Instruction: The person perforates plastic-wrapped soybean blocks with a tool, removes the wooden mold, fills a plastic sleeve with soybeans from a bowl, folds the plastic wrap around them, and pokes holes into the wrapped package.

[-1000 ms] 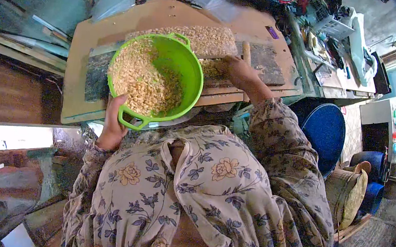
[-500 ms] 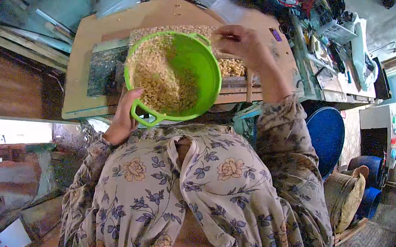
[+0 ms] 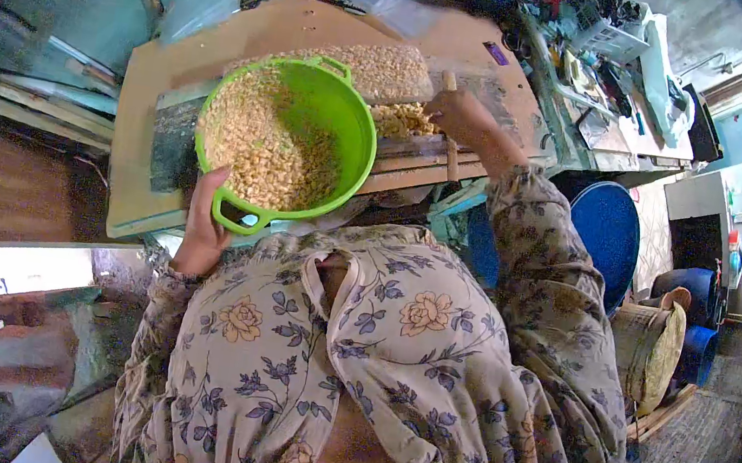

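My left hand [image 3: 203, 226] grips the rim of a bright green bowl [image 3: 334, 124] by its near handle. The bowl is tilted, and loose puffed grains [image 3: 265, 147] fill its left and lower side. My right hand [image 3: 466, 118] reaches over a wooden bar [image 3: 453, 160], its fingers curled together at the edge of a strip of clumped grains [image 3: 404, 121]. What those fingers hold, if anything, is hidden. Behind the bowl lies a flat slab of pressed grains [image 3: 392, 70]. Wooden slats [image 3: 413, 164] run along the strip's near side.
A wooden table [image 3: 219, 34] carries it all, with a dark board [image 3: 174, 149] at left and plastic bags [image 3: 387, 1] at the back. Beyond the right edge stands a cluttered bench [image 3: 610, 85]. A blue barrel [image 3: 604, 243] sits at lower right.
My right hand has come down from above the slab to the grain strip, and its fingers have drawn together. The bowl in my left hand appears farther left, uncovering more of the strip.
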Tool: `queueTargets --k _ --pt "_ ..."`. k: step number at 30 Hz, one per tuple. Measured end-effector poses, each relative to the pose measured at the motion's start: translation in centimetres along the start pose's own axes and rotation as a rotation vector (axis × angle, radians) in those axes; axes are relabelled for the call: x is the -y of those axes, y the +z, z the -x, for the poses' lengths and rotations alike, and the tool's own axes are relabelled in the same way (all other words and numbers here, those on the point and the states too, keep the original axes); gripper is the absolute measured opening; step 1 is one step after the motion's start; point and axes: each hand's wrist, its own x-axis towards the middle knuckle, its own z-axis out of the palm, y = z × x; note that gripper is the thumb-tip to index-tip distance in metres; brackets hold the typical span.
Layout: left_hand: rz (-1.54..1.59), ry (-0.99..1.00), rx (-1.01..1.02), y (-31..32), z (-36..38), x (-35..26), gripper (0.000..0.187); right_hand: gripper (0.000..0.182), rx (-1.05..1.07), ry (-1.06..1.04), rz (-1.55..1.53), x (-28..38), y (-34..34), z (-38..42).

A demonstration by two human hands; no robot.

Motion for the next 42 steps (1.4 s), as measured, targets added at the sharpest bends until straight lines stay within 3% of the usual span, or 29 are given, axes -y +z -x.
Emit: queueTargets --k 1,3,5,8,9,12,15,17,18,20,21,23,24,26,28,30,31,33,34,35,36,39,41,42 --pt "0.001 -0.004 -0.005 -0.1 0.2 -0.2 0.07 0.014 -0.018 -0.083 -0.157 0.0 0.3 0.1" --pt "-0.106 0.012 -0.005 -0.5 0.4 -0.6 0.067 0.015 -0.002 -0.018 -0.04 1.5 0.3 0.4" --pt "-0.02 -0.024 0.0 -0.5 0.3 -1.1 0.067 0.014 0.173 0.424 -0.023 3.7 -1.3 0.4" --pt "-0.015 -0.055 0.003 -0.7 0.3 -1.5 0.068 0.024 0.102 0.446 -0.002 2.4 -1.1 0.9" --pt "-0.094 -0.049 0.004 -0.8 0.3 -1.6 0.068 0.024 0.105 0.443 -0.001 0.5 0.1 1.0" --pt "-0.049 -0.094 -0.006 -0.7 0.2 -1.6 0.067 0.027 0.012 0.098 0.081 -2.9 2.5 0.7" --pt "-0.021 -0.055 -0.038 -0.6 0.2 -1.4 0.064 0.028 0.085 0.1 0.197 0.9 -0.4 0.8" --pt "-0.016 -0.01 -0.064 -0.2 0.3 -0.9 0.063 0.019 0.1 0.506 0.046 2.7 -1.0 0.1" --pt "-0.01 0.035 -0.091 -0.2 0.3 -0.7 0.062 0.019 0.098 0.502 0.046 1.7 -0.5 -0.4" --pt "-0.023 0.036 -0.071 -0.6 0.4 -0.7 0.063 0.022 -0.084 0.244 0.168 -1.0 1.0 -1.3" --pt "-0.034 0.039 -0.047 -0.7 0.5 -0.7 0.064 0.022 -0.084 0.241 0.169 -0.9 0.7 -1.1" --pt "0.073 -0.012 -0.047 -0.5 0.7 -0.2 0.063 0.019 -0.376 0.062 0.038 0.4 -1.6 -0.6" --pt "0.179 -0.061 -0.045 -0.2 0.9 0.4 0.063 0.018 -0.223 0.173 0.087 1.8 -3.2 -0.7" --pt "0.207 -0.145 -0.004 1.3 2.3 5.6 0.063 0.017 -0.337 0.149 -0.087 4.6 -5.3 -0.4" --pt "-0.07 0.173 -0.014 -0.9 -0.4 -0.4 0.065 0.017 -0.438 0.113 -0.272 8.3 -7.6 -0.3" --pt "0.216 -0.074 0.038 1.5 1.8 7.3 0.062 0.019 -0.409 -0.035 -0.935 12.6 -9.2 -0.6" --pt "0.429 -0.224 0.023 1.3 0.7 5.2 0.052 0.019 -0.403 -0.041 -0.946 14.3 -8.7 -0.8" --pt "0.858 -0.507 -0.014 1.3 -1.8 0.7 0.038 0.022 0.007 -0.261 -0.625 17.2 -8.0 -1.2" --pt "1.073 -0.645 -0.03 1.3 -2.4 -0.2 0.035 0.022 0.0 -0.264 -0.627 17.2 -6.6 -1.9" --pt "1.068 -0.644 -0.027 1.2 -2.4 -0.1 0.035 0.022 -0.014 -0.289 -0.305 16.7 -4.2 -2.7" --pt "0.799 -0.437 0.001 1.2 -2.3 0.1 0.033 0.022 -0.023 -0.305 0.017 16.6 -2.7 -3.2" --pt "0.808 -0.582 -0.048 1.3 -3.4 -0.5 0.034 0.022 0.148 -0.19 -0.168 20.8 -5.5 -1.9" --pt "0.044 0.277 -0.123 1.3 -3.8 -0.8 0.032 0.022 0.117 -0.108 -0.337 18.7 1.3 -4.2" --pt "0.124 0.197 -0.072 1.1 -4.0 -1.3 0.032 0.022 0.094 -0.038 -0.512 19.2 1.3 -4.4"
